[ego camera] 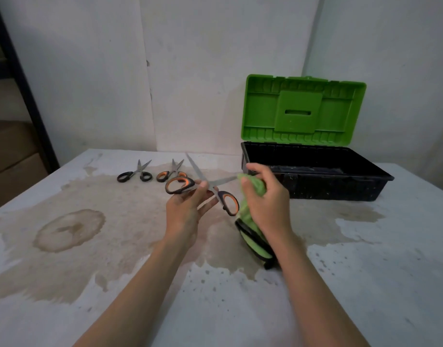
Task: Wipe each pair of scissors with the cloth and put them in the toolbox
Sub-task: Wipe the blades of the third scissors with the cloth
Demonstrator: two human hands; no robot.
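Bench (365, 284), pale and blotched with broad brown stains, carries everything. Toolbox (315, 186) stands at its far right, a black tub with the green lid (303, 108) swung upright behind it; the inside is too dark to tell what it holds.

A green cloth (255, 189) with a dark edge is bunched in the right hand (268, 199), whose fingers curl round it, while its loose end hangs down to the bench. The cloth is wrapped over the tip of one blade of the orange-and-grey scissors (221, 181), held in the air just left of the toolbox. The left hand (187, 206) pinches this pair near the pivot. Its blades are spread wide: one points away and to the left, the other points right into the cloth, with the handle loops toward the person.

Two smaller pairs lie side by side on the bench to the far left, a black-handled pair (138, 171) and an orange-handled pair (172, 171), tips toward the wall, blades slightly apart.
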